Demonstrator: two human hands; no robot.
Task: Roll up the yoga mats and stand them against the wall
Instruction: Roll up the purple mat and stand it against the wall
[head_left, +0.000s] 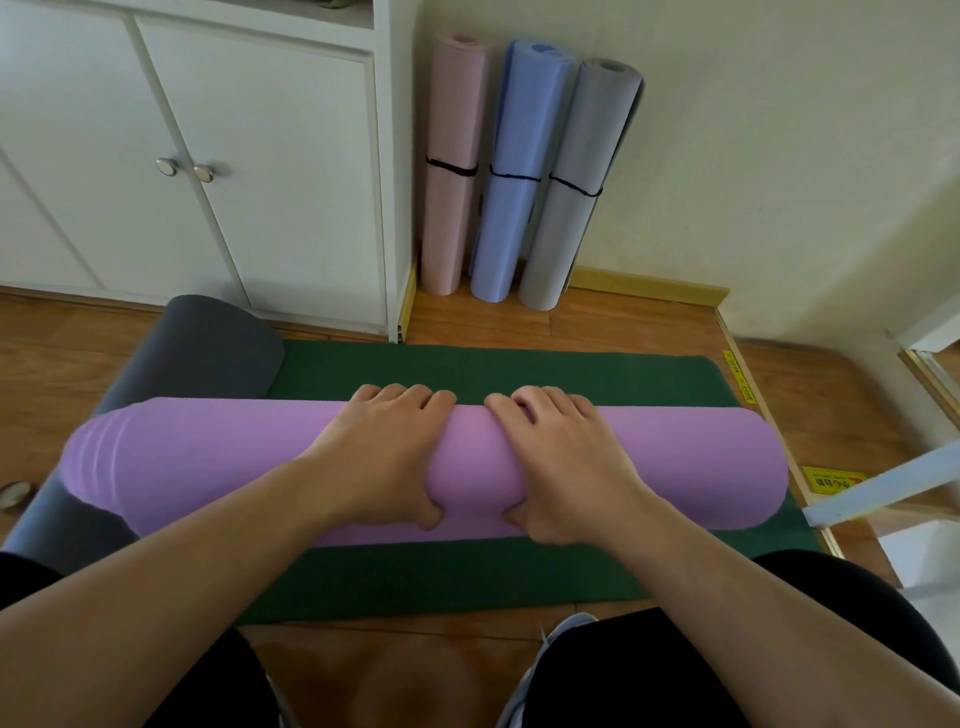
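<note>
We grip the purple roll at mid-length, left hand and right hand side by side, fingers over the top, thumbs beneath. It lies across one green mat. Three rolled mats stand against the wall ahead; one grey roll lies left.

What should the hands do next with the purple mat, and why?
Probably lift the purple mat and stand it by the grey mat at the wall. It looks fully rolled, both the left hand and right hand grip its middle, and three rolled mats already stand there.
</note>
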